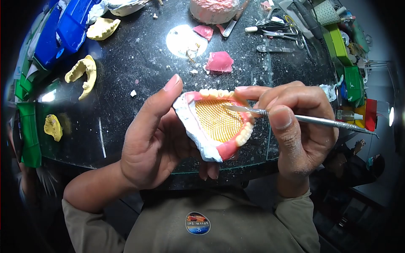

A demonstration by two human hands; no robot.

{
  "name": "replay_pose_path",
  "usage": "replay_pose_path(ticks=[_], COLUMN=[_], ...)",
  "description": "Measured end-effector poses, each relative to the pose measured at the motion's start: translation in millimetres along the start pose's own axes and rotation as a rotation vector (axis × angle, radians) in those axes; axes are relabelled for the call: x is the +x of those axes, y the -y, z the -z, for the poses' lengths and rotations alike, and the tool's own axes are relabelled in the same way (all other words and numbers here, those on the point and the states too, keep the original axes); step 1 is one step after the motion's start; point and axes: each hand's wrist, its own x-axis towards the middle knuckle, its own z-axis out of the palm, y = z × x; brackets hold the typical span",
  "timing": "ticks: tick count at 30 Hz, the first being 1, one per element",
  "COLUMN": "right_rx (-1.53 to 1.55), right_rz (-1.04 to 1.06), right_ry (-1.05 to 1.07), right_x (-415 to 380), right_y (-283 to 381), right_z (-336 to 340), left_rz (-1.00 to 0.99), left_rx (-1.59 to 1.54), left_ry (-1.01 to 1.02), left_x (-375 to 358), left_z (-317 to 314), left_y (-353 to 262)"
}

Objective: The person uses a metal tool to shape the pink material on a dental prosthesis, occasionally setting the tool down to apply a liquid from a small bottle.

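A dental model (217, 120) with a white plaster back, pink wax, a row of cream teeth and a gold mesh in the middle rests in my left hand (154, 137). The left thumb is raised beside its upper left corner, and some fingers are hidden under it. My right hand (301, 122) pinches a thin metal carving tool (316, 120) between thumb and fingers. The tool's flat tip lies over the mesh near the teeth. A right fingertip touches the model's top edge by the teeth.
Pink wax pieces (219, 62) and a lit round spot lie beyond the model. Scissors (278, 33) and a knife (276, 49) are at the upper right. Yellow casts (86, 78), blue bins (69, 33) and a green bin (29, 135) stand left. A person (367, 164) is at far right.
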Motion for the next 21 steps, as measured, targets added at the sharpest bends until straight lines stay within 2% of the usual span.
replay_pose_path(ticks=[21], right_rx=[-0.001], right_rz=[-0.003], right_ry=[0.003], right_x=[0.4], right_y=[0.3], right_z=[-0.3], left_rz=[-0.004], left_rx=[-0.005], left_ry=[-0.019], left_x=[0.5], left_z=[0.1], left_y=[-0.4])
